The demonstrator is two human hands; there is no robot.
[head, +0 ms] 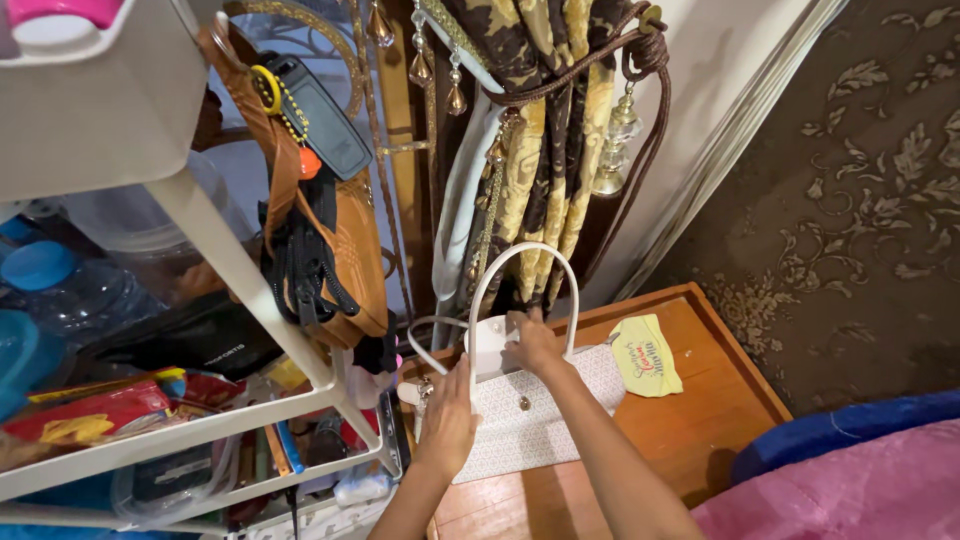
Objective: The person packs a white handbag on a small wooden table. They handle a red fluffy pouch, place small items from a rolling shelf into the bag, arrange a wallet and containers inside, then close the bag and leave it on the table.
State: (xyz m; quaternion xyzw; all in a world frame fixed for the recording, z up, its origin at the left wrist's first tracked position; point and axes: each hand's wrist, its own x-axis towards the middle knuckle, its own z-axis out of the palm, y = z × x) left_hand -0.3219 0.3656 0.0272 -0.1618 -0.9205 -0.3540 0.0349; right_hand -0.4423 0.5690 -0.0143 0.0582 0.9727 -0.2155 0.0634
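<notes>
On the wooden table (700, 420) below me, I see a white handbag (530, 430) lying flat, its looped handle (525, 262) arching up toward the patterned curtain (545, 150). Left of it stands a white shelf rack (230, 270) with a tan bag (340, 250) hung on it. I have my left hand (447, 425) pressed flat against the handbag's near-left edge, fingers closed on it. My right hand (533, 342) grips the top by the flap. Beside the handbag lies a small yellow cloth (646, 355).
</notes>
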